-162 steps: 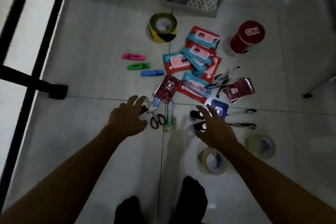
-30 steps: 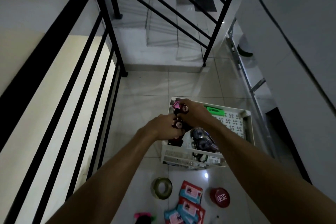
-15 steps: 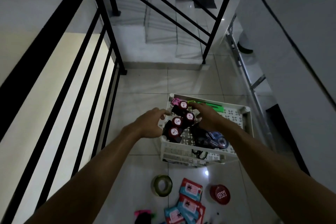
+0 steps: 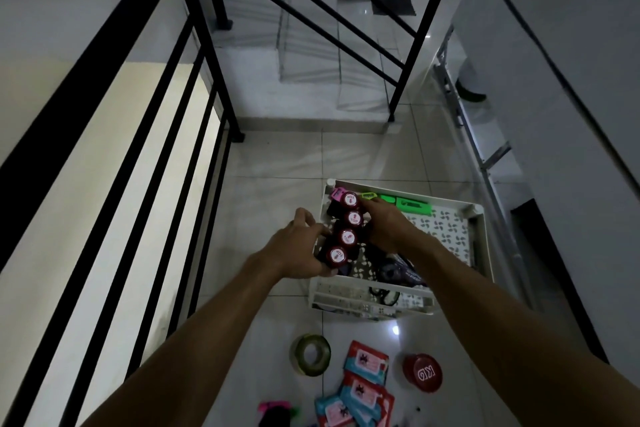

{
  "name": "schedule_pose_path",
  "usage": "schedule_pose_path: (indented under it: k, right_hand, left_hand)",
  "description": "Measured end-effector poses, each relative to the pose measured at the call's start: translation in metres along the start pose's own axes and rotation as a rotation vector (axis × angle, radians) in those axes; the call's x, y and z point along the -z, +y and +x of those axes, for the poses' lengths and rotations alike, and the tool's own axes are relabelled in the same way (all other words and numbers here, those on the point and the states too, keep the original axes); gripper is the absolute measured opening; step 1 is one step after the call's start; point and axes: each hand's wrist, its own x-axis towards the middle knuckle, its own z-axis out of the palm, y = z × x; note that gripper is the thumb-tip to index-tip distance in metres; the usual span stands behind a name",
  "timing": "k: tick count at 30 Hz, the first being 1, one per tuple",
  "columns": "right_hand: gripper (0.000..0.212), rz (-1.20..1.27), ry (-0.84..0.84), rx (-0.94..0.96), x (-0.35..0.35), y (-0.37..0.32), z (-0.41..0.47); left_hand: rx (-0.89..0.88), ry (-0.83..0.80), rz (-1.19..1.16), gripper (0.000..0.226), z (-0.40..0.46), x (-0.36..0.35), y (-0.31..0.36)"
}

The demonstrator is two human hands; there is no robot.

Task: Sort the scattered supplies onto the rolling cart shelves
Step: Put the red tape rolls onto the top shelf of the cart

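— What's in the white rolling cart (image 4: 479,255)?
— Four dark bottles with red caps (image 4: 347,237) in a row along the top shelf's left side, a green highlighter (image 4: 412,205) at the far edge, and a pink item in the far left corner.
— And the hands?
— The left hand (image 4: 300,250) touches the nearest bottle; the right hand (image 4: 387,227) rests beside the row, fingers curled.
— The floor?
— A roll of tape (image 4: 311,354), wipe packets (image 4: 364,388) and a red tin (image 4: 423,372) lie on the tiles.

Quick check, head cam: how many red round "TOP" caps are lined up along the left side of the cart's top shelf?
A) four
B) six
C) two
A: four red round caps stand in a row along the left edge of the white cart's top shelf, between the left hand and right hand.
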Motion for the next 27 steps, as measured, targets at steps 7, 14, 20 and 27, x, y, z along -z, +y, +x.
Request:
schedule_pose_path:
  k: [7, 14, 20, 27]
  right_hand:
    - [0.054, -0.017, -0.078, 0.027, 0.004, -0.005, -0.002]
    - [0.09, -0.083, -0.229, 0.013, 0.014, -0.003, -0.01]
    - [0.084, 0.038, -0.171, 0.003, 0.01, -0.005, -0.01]
    - [0.087, 0.004, -0.186, -0.009, 0.004, -0.005, -0.008]
  left_hand:
    - [0.043, 0.018, 0.105, 0.081, -0.002, -0.012, 0.004]
    - [0.046, 0.071, 0.049, 0.065, -0.003, -0.015, 0.002]
    - [0.096, 0.154, 0.116, 0.06, -0.003, -0.019, 0.012]
    - [0.111, 0.103, 0.103, 0.077, -0.006, -0.016, 0.01]
